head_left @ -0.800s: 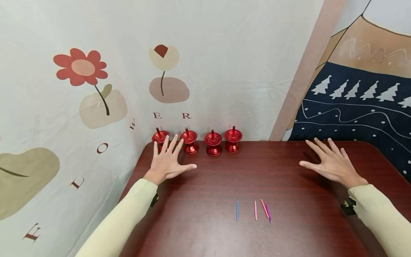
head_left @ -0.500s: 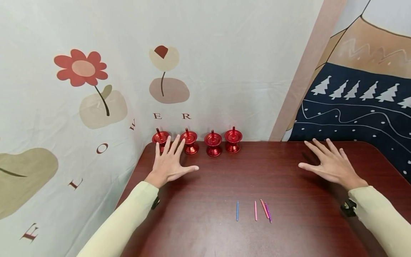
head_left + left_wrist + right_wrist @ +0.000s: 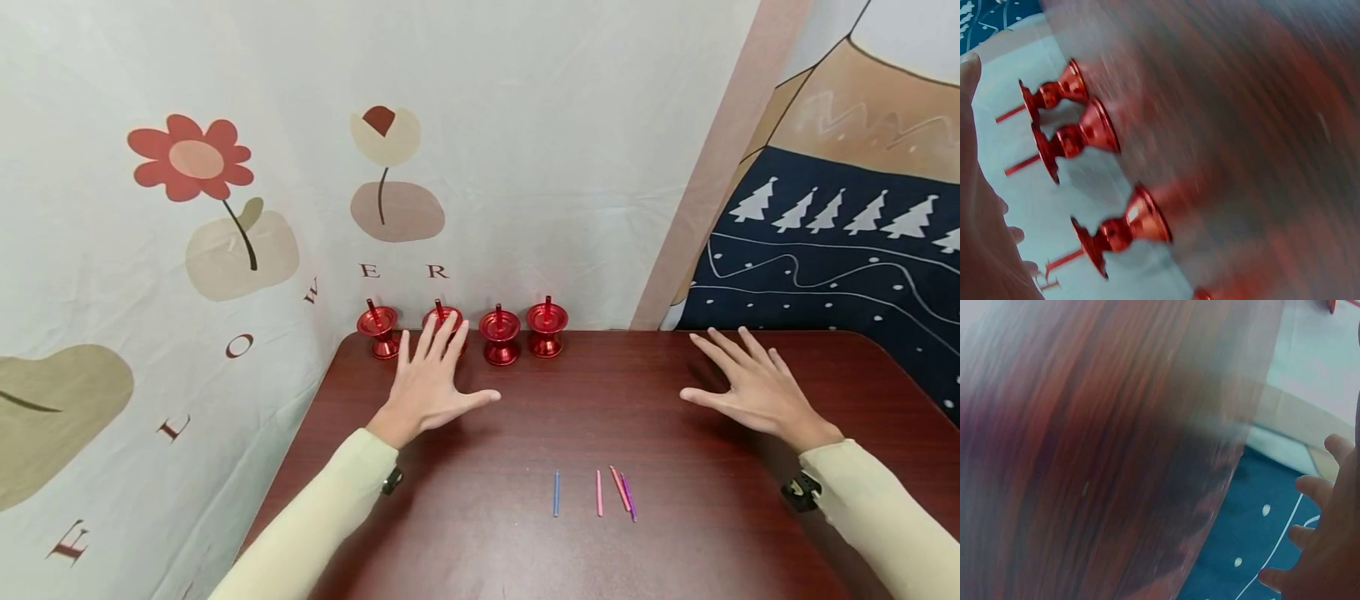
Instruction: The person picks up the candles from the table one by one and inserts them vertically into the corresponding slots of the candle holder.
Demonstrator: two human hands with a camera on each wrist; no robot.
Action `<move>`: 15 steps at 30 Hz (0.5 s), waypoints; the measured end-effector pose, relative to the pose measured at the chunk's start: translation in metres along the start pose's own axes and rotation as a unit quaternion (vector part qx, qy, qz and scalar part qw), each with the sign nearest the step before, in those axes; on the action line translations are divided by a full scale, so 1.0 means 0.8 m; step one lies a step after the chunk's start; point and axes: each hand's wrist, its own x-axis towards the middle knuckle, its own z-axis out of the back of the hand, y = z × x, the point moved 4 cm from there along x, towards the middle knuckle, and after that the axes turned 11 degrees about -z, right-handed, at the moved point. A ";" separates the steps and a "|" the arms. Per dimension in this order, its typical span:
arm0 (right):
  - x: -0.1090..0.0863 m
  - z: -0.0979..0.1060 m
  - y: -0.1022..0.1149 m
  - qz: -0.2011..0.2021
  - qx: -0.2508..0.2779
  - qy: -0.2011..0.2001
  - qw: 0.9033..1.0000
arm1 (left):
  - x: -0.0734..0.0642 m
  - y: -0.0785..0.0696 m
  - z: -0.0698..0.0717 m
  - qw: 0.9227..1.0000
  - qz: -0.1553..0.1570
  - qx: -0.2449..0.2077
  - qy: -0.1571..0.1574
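Note:
Several shiny red candle holders stand upright along the table's far edge, each with a thin red stem rising from its dish: a leftmost holder [image 3: 378, 327], a third holder [image 3: 500, 335] and a rightmost holder [image 3: 547, 327]. My left hand [image 3: 427, 387], fingers spread, hovers before the second holder [image 3: 1117, 234] and partly covers it in the head view. Over the right part of the table floats my right hand [image 3: 757, 387], fingers apart and holding nothing. Thin candles lie nearer the front: blue [image 3: 557, 493], pink [image 3: 599, 493], coral [image 3: 619, 488] and purple [image 3: 629, 498].
A dark red wood-grain table [image 3: 480, 550] spans the work area. Behind it hangs a pale cloth [image 3: 585, 167] with flowers and letters, and at right a navy cloth [image 3: 825, 267] with white trees.
My left hand has moved right, from in front of the leftmost holder to the second one. The right hand has shifted slightly left. Holders and candles stay where they were.

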 end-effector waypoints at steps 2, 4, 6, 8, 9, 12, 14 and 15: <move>-0.001 -0.002 0.008 0.005 0.006 -0.002 1.000 | 0.004 -0.012 -0.008 1.000 -0.008 -0.014 -0.020; -0.001 -0.005 0.017 0.013 0.013 -0.003 1.000 | 0.008 -0.024 -0.015 0.998 -0.015 -0.037 -0.041; -0.002 -0.009 0.025 0.020 0.023 -0.002 1.000 | 0.012 -0.037 -0.022 0.996 -0.021 -0.063 -0.059; -0.003 -0.011 0.035 0.025 0.036 0.000 0.999 | 0.017 -0.050 -0.027 0.992 -0.027 -0.095 -0.072; -0.004 -0.012 0.039 0.027 0.043 0.003 0.999 | 0.019 -0.056 -0.029 0.990 -0.030 -0.112 -0.076; -0.007 -0.016 0.053 0.029 0.071 0.014 0.997 | 0.025 -0.073 -0.035 0.982 -0.035 -0.169 -0.075; -0.009 -0.020 0.059 0.031 0.092 0.021 0.995 | 0.031 -0.082 -0.039 0.976 -0.035 -0.206 -0.070; -0.010 -0.022 0.062 0.034 0.104 0.025 0.994 | 0.033 -0.086 -0.041 0.973 -0.032 -0.221 -0.065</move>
